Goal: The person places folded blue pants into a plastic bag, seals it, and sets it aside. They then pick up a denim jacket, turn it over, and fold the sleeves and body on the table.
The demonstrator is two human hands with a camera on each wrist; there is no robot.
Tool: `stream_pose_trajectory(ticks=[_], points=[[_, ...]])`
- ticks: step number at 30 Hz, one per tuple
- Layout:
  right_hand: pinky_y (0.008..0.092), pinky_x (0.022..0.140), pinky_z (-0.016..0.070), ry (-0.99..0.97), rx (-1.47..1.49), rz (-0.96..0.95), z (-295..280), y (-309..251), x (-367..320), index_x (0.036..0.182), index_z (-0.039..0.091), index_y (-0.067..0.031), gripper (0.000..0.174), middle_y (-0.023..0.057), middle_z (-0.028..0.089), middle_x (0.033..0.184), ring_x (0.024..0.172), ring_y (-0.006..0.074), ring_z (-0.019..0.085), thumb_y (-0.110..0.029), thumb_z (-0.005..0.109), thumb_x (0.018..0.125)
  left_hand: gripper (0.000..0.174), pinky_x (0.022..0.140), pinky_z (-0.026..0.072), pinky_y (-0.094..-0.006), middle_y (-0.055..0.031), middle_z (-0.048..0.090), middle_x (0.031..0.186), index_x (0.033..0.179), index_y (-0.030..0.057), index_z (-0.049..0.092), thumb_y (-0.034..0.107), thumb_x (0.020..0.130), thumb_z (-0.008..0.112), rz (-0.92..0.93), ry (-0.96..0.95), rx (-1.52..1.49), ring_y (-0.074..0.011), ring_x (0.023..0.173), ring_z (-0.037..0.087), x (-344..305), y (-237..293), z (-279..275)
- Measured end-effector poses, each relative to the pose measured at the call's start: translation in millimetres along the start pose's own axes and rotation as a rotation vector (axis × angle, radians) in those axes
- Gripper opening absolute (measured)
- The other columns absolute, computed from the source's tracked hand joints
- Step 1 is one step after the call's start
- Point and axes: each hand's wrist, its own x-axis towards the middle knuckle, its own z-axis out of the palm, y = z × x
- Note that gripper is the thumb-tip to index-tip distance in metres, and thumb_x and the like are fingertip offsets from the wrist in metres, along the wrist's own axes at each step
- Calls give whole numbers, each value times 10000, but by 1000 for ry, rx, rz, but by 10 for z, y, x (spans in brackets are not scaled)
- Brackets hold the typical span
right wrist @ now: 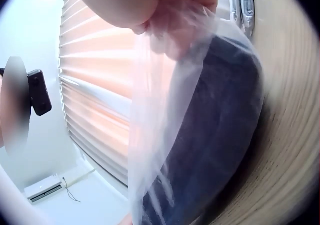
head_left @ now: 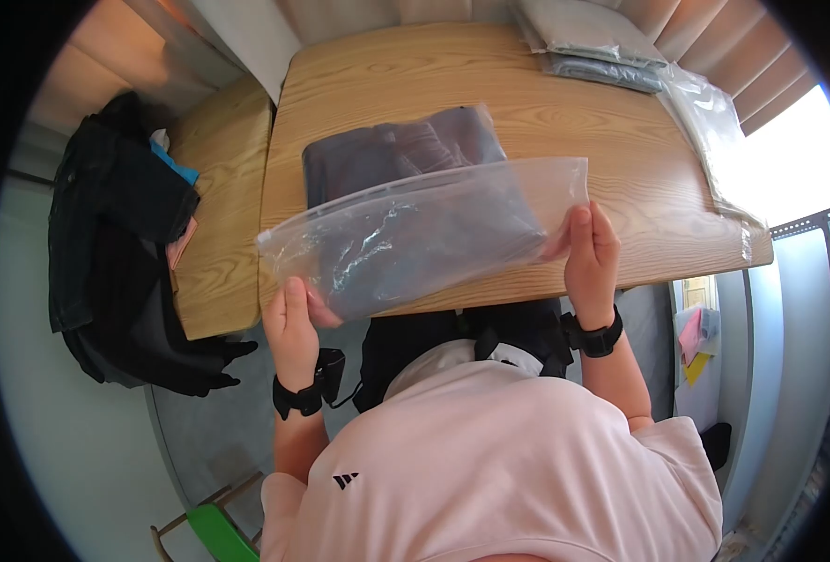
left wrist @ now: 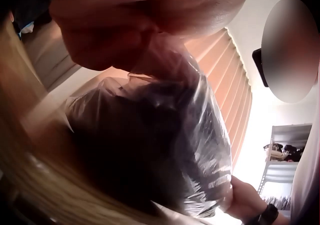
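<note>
A clear plastic zip bag with a folded dark garment inside spans the space between my two hands. At the left end, my left hand pinches the plastic between thumb and fingers. My right hand grips the bag's right end the same way. The bag's loose upper flap stands raised toward me, overlapping the garment's near part. In the right wrist view, the garment lies low within the bag, close over the wood. The left wrist view shows the plastic bunched below the fingers.
The wooden table lies under the bag. Packed bags of folded clothing are stacked at the back right, beside flat clear plastic bags. Dark clothes hang over the side table at left. A green chair stands behind, lower left.
</note>
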Motion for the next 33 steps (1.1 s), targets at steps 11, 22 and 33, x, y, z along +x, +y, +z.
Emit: stream_pose_trajectory(ticks=[11, 22, 33], points=[[222, 502, 386, 42, -56, 443, -84, 124, 41, 823, 577, -42, 185, -5, 505, 599, 538, 73, 478, -150, 497, 951, 368, 416, 264, -201, 41, 462, 535, 678, 126, 513, 342, 972, 463, -447, -9, -130, -56, 424, 400, 119, -153, 10], [460, 1033, 329, -602, -784, -581, 609, -207, 51, 1118, 644, -186, 318, 57, 531, 1294, 1253, 269, 440, -191, 655, 801, 270, 610, 397, -247, -76, 586, 746, 879, 50, 529, 304, 959, 481, -168, 86, 104, -138, 644, 545, 77, -53, -174], [528, 1040, 276, -720, -1029, -563, 516, -193, 305, 1308, 501, -277, 543, 54, 398, 1416, 1302, 294, 359, -432, 621, 802, 831, 1080, 142, -594, -170, 168, 1511, 1444, 118, 273, 563, 800, 550, 625, -909, 1222, -352, 1398, 139, 725, 460, 341]])
